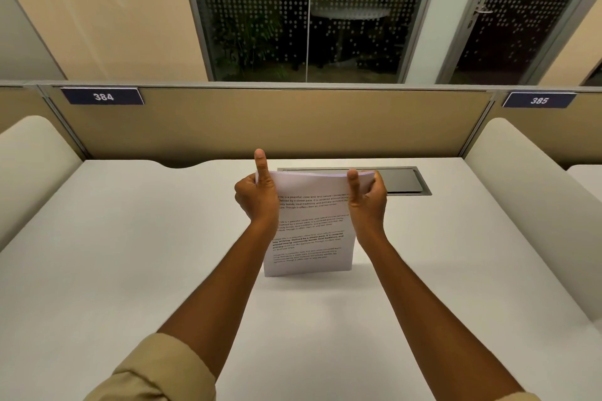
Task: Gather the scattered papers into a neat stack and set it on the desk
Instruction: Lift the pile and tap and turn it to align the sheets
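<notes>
Stack of white printed paper sheets [309, 225] held upright, its bottom edge down at the pale white desk [130, 254], mid-desk. Left hand [257, 195] grip closed on the stack's left upper edge, thumb raised; right hand [366, 197] grip closed on the right upper edge. Dark rectangular cable hatch [402, 181] just behind.

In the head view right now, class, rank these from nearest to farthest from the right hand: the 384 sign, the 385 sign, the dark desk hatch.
From the right hand:
1. Dark desk hatch, set into the desk just behind that hand.
2. 385 sign, on the divider, up and to the right.
3. 384 sign, on the divider, far across to the left.
</notes>
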### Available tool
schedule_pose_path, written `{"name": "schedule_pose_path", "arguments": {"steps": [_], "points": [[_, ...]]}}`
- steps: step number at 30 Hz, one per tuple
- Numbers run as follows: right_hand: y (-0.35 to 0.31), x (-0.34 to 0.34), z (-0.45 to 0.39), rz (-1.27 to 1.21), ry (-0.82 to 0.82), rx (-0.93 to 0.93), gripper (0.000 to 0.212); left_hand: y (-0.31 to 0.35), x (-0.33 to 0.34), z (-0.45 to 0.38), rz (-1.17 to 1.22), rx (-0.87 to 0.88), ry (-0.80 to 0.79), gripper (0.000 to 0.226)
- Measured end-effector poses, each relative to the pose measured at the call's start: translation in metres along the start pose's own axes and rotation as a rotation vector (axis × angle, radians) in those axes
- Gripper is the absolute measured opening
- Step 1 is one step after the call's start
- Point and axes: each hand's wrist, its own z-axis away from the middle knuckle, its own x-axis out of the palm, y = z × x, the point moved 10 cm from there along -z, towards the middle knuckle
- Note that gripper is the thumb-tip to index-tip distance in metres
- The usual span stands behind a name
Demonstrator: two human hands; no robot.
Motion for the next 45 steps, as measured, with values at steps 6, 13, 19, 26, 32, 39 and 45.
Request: {"name": "schedule_pose_path", "arguments": {"steps": [6, 13, 19, 26, 32, 39, 45], "points": [[0.053, 0.006, 0.018, -0.003, -0.289, 0.181, 0.05, -0.001, 0.001, -0.008, -0.033, -0.021, -0.049, 0.068], [0.07, 0.003, 0.027, 0.0, -0.306, 0.267, 0.036, 0.004, 0.009, -0.008, -0.082, 0.104, -0.275, 0.066], [0.069, 0.002, 0.029, -0.03, -0.291, 0.279, 0.033, -0.042, 0.023, 0.012, -0.068, 0.014, -0.673, 0.051], [0.073, 0.002, 0.034, -0.054, -0.27, 0.285, 0.037, -0.086, 0.013, 0.031, -0.029, -0.059, -0.67, 0.021], [0.095, 0.002, 0.05, 0.016, -0.293, 0.311, 0.046, -0.109, 0.005, 0.039, -0.025, -0.097, -0.611, 0.033], [0.104, 0.002, 0.062, 0.051, -0.24, 0.296, 0.046, -0.113, -0.001, 0.05, -0.029, -0.054, -0.523, 0.032], [0.091, 0.004, 0.055, 0.037, -0.209, 0.244, 0.045, -0.099, -0.002, 0.046, 0.004, -0.008, -0.463, 0.03]]}}
